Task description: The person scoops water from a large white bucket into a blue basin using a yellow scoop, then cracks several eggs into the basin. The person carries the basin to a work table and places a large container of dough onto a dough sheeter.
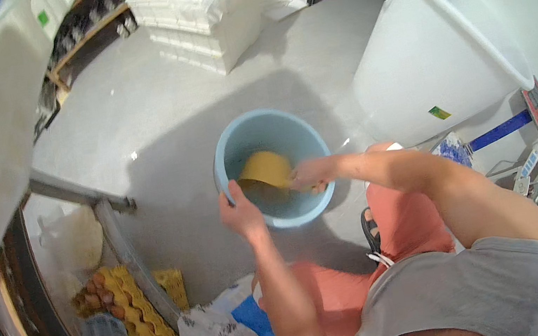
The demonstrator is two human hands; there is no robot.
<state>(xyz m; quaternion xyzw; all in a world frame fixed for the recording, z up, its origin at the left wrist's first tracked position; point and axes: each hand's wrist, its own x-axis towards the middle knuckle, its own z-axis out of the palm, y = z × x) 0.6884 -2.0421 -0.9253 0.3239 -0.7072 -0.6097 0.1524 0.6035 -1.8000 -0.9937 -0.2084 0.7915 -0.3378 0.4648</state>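
Note:
A light blue bucket (303,135) stands on the grey floor in front of me. Inside it is a yellow scoop (267,167), tilted over, its bowl toward the bucket's middle. My right hand (311,175) reaches over the right side of the rim, fingers closed around the scoop's handle end; it is slightly blurred. On the near left side, my left hand (242,214) grips the bucket's rim, thumb up along the edge. What lies at the bottom of the bucket is shadowed and hard to make out.
A large white tub (407,59) stands at the right, beside a blue-handled tool (501,131). White foam boxes (206,25) are stacked at the back. Low on the left, yellow egg trays (138,314) with some eggs lie by a metal frame (81,192), near a white-and-blue sack (227,324).

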